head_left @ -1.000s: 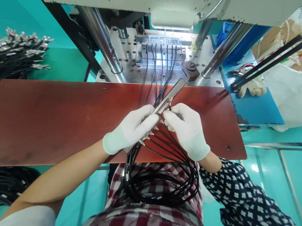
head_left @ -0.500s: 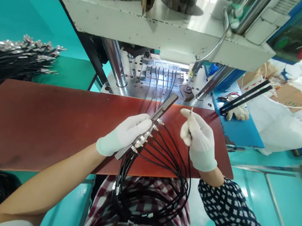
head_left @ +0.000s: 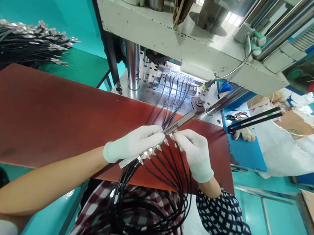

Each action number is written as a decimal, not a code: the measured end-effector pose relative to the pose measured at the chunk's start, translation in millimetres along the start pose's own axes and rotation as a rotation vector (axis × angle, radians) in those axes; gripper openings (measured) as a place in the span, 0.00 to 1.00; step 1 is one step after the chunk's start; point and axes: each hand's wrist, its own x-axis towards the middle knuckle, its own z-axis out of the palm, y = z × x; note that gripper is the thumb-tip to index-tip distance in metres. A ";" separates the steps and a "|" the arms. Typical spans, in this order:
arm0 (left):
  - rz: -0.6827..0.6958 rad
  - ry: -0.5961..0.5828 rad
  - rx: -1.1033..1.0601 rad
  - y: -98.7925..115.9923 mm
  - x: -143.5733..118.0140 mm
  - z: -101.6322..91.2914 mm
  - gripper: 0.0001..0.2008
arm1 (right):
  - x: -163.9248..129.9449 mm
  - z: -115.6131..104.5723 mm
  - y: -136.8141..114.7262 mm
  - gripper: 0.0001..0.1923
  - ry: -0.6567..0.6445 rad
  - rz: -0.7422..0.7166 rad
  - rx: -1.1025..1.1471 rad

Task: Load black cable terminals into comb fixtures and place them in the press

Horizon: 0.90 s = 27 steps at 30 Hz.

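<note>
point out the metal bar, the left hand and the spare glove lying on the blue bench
metal bar [head_left: 182,122], head view, on its bare upper end beyond the hands
left hand [head_left: 134,144], head view, on the back of the gloved hand
spare glove [head_left: 244,134], head view, on its palm

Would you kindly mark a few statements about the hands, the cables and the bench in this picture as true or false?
1. The left hand holds a metal bar lined with cable connectors. True.
2. The right hand rests flat on the bench, away from the bar. False: its fingertips are at the bar, beside the left hand.
3. Black cables loop down over the person's lap. True.
4. The board under the hands is blue. False: it is reddish brown.
5. A bundle of cables lies to the far left. True.
</note>
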 end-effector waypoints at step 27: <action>-0.030 0.039 0.092 -8.8 -0.5 7.4 0.18 | -15.6 -2.3 34.5 0.08 0.320 -0.600 -0.788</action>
